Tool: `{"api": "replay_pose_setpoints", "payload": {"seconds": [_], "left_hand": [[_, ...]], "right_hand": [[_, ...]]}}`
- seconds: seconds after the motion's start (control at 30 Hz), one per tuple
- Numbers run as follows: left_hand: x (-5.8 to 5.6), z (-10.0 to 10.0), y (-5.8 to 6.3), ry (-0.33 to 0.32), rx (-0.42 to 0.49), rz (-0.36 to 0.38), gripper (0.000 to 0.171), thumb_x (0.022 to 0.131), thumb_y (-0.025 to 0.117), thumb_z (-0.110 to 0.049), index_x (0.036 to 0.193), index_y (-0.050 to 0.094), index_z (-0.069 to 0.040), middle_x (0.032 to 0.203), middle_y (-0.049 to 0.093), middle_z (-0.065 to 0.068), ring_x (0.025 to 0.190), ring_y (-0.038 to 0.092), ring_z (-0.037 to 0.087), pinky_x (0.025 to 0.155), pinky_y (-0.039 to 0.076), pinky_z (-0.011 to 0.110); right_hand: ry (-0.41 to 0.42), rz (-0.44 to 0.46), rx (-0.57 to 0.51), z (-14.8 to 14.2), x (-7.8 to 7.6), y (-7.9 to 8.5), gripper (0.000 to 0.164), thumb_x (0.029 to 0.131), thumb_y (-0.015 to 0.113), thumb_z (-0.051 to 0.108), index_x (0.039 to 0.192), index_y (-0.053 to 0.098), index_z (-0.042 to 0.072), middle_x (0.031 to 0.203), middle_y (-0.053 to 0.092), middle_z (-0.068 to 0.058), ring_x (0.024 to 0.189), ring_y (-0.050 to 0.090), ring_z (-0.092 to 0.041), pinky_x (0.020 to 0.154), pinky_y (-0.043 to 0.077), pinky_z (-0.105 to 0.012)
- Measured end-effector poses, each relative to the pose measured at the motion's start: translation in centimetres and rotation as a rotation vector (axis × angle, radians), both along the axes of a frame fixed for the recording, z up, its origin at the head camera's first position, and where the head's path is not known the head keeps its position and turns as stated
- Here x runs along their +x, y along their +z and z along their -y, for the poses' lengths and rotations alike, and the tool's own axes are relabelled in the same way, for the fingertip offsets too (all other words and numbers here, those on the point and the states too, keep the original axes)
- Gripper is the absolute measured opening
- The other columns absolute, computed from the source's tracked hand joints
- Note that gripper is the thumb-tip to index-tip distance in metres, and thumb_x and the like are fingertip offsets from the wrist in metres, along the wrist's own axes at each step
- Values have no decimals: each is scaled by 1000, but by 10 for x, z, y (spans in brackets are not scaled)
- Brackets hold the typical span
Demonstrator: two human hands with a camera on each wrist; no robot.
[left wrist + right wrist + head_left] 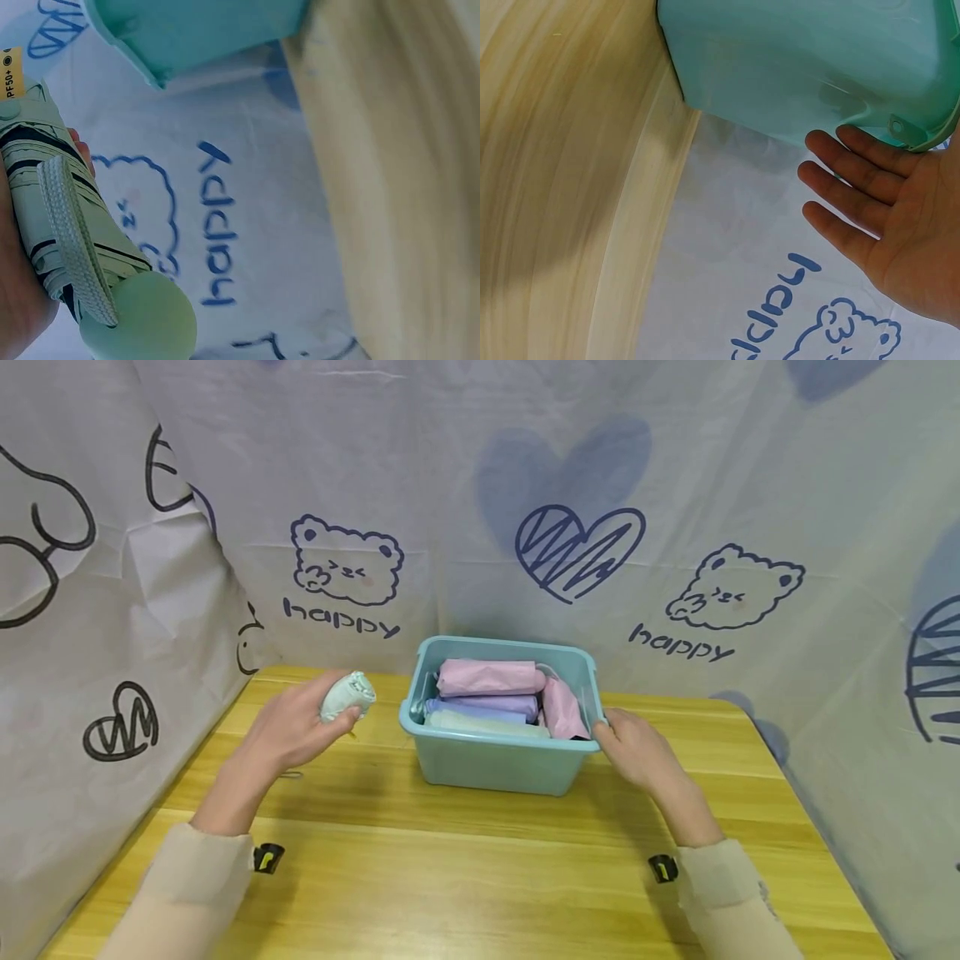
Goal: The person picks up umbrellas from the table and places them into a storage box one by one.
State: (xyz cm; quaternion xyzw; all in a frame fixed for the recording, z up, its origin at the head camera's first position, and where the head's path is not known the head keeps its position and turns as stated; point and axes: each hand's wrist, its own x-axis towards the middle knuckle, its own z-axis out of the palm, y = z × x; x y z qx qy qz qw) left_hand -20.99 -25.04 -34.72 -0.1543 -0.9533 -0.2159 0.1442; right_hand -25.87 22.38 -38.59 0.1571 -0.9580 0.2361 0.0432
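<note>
My left hand (292, 718) grips a pale green folding umbrella (71, 195) above the table, left of the bin. Its rounded handle (146, 319) and woven wrist strap (71, 232) show in the left wrist view. A turquoise plastic bin (495, 764) stands near the back of the table. Inside lie rolled umbrellas: a pink one (487, 677) on top, another pink one (562, 708) at the right end, a lavender one and a pale green one (487, 723). My right hand (637, 747) is at the bin's right rim, its fingers (847, 180) stretched out beside the outer wall.
The wooden table (450, 877) reaches back to a pale cloth (465, 510) printed with hearts, bears and "happy". The cloth also hangs along the left and right. A small thin grey loop (292, 774) shows beneath my left wrist.
</note>
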Motion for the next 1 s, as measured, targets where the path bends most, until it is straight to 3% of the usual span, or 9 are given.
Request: {"api": "replay_pose_setpoints", "payload": {"seconds": [0.27,0.6,0.8,1.0], "left_hand": [[-19,-33,28,-67,-15,-29,51,96,62,-45,140,59,-19,102,69,2,78,59,20,61,47,35],[-47,-79,66,-238,-124,-37,51,97,60,-48,138,59,-18,104,68,0,82,61,19,65,52,37],[-65,-112,86,-331,-221,-29,50,97,57,-50,135,60,-18,101,67,-2,78,59,18,62,50,34],[-83,-144,98,-410,-288,20,52,96,52,-54,134,60,-19,102,66,-3,82,60,17,65,50,34]], "right_hand": [[-1,1,3,0,0,0,41,103,36,31,109,68,6,107,67,-13,94,60,-31,87,52,-53],[6,-13,4,0,-1,-1,34,102,37,29,97,65,9,99,64,-10,88,57,-29,80,50,-49],[-1,-7,4,0,-1,-2,39,102,37,31,105,67,6,103,66,-12,90,59,-30,84,52,-52],[-4,7,2,0,-1,-1,46,103,37,32,119,69,3,112,68,-15,97,62,-33,90,53,-56]]}}
